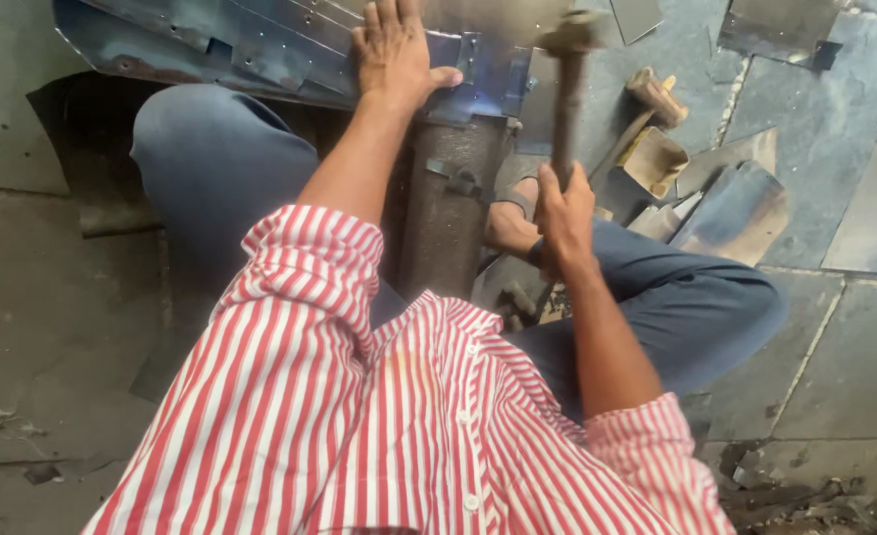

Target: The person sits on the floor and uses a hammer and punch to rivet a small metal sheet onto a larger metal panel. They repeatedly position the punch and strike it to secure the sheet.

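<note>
My left hand [394,50] lies flat, fingers spread, on a bluish sheet-metal piece [260,45] that rests across the top of a dark iron post [448,208] standing between my knees. My right hand [562,213] grips the wooden handle of a hammer [567,89]. Its head is raised and blurred above the sheet, just right of my left hand. I sit on the floor in blue trousers and a red-and-white striped shirt.
Bent metal offcuts [735,208] and a small open metal box [653,159] lie on the stone floor to the right. Another hammer [656,94] lies beside them. More sheet pieces [780,25] lie at the top right. Debris [805,500] is at the bottom right.
</note>
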